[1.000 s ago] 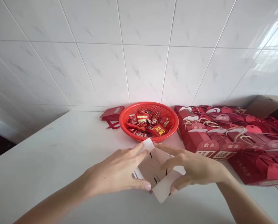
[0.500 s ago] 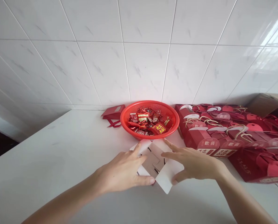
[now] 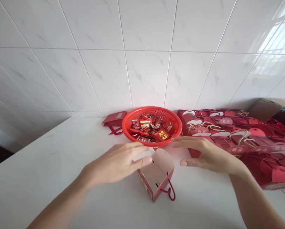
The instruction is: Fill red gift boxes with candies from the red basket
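An open red paper box (image 3: 154, 178) with a pale inside and a dark red cord handle on its right stands in front of the basket. My left hand (image 3: 118, 160) is at the box's left flap, fingers apart and partly over it; whether it touches the flap is unclear. Right of the box, my right hand (image 3: 204, 154) hovers with thumb and fingers apart, holding nothing. Behind the box is a red plastic basket (image 3: 125, 128) filled with wrapped red sweets (image 3: 146, 125), one large packet bearing yellow characters.
Several rows of red gift boxes (image 3: 225, 140) with rope handles fill the right side. A brown carton (image 3: 264, 108) stands behind them at far right. A flat red packet with ribbon (image 3: 115, 119) lies left of the basket, by the tiled wall.
Both hands have moved apart, the right one off the white flap. The box's cord handle and red sides now show. The view has shifted slightly.
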Demonstrator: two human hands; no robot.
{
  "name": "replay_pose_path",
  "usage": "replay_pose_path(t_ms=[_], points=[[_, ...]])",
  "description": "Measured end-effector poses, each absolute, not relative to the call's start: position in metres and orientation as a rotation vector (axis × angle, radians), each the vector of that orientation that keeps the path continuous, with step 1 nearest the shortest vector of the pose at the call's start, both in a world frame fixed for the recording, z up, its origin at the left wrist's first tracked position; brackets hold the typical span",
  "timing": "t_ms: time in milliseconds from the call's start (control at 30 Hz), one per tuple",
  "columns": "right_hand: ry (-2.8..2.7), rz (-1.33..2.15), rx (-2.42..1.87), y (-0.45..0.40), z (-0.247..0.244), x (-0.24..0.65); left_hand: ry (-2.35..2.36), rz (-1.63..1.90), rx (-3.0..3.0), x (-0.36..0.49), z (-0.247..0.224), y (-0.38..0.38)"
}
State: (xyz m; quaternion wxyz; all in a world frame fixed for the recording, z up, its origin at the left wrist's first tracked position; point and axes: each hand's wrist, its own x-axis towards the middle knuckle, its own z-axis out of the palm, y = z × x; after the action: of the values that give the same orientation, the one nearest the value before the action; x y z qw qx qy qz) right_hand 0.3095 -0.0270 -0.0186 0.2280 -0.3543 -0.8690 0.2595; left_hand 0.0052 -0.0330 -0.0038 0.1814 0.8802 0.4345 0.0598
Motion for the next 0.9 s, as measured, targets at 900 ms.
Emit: replay_pose_path(t_ms=[900], points=[[-1.251, 1.058, -1.192, 0.125, -0.090, 0.250, 1.151, 0.305, 2.505, 0.061, -0.069, 0.200]])
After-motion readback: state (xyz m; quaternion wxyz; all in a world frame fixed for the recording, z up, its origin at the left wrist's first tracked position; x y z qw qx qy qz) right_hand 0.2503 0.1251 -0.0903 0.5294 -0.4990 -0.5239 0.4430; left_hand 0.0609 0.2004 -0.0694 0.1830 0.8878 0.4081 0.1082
